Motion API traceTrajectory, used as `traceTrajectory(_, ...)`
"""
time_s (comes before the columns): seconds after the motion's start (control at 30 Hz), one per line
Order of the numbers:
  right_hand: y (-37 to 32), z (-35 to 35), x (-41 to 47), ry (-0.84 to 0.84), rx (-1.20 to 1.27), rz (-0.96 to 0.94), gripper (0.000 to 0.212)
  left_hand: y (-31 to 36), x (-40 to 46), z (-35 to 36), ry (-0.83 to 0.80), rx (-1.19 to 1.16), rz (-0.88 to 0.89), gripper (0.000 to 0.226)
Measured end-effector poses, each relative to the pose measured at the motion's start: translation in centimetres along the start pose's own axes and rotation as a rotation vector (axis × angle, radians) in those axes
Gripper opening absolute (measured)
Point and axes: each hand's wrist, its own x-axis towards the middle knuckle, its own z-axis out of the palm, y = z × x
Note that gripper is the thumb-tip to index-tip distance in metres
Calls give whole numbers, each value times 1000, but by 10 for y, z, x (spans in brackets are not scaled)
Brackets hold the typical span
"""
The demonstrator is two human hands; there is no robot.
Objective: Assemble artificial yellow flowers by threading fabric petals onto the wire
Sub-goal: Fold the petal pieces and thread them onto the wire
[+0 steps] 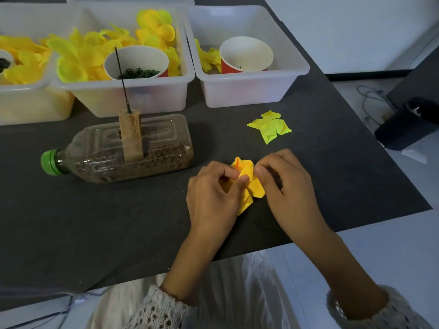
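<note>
Both my hands hold a crumpled orange-yellow fabric petal piece (249,181) just above the dark table. My left hand (213,193) pinches its left side between thumb and fingers. My right hand (282,184) pinches its right edge. A dark wire (122,79) stands upright in a wooden block (131,134) fixed on a lying plastic bottle (123,150) to the left. A lighter yellow-green petal piece (269,127) lies flat on the table beyond my hands.
Three white bins stand at the back: the middle bin (133,96) holds yellow petals and a paper cup of dark green rings (136,61); the right bin (247,91) holds a few petals and a cup (245,54). The table edge (356,231) runs near my right wrist.
</note>
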Motion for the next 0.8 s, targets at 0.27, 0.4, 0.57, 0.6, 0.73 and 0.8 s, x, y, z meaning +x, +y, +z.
traceTrajectory(0.27,8,-2,21,-318,5,232,16,0,2,2,-19,151,130,23)
traceTrajectory(0.4,12,-14,24,-443,-12,229,9,-3,1,2,-19,226,139,30)
traceTrajectory(0.57,14,-15,25,-471,-42,205,18,-3,2,2,-31,283,136,28)
traceTrajectory(0.6,15,-14,25,-463,-56,203,19,-3,2,3,-29,283,137,27)
traceTrajectory(0.73,17,-12,24,-426,-52,182,27,-4,2,3,-42,277,154,25)
traceTrajectory(0.8,19,-11,24,-400,-40,166,29,-4,2,3,-53,280,162,26)
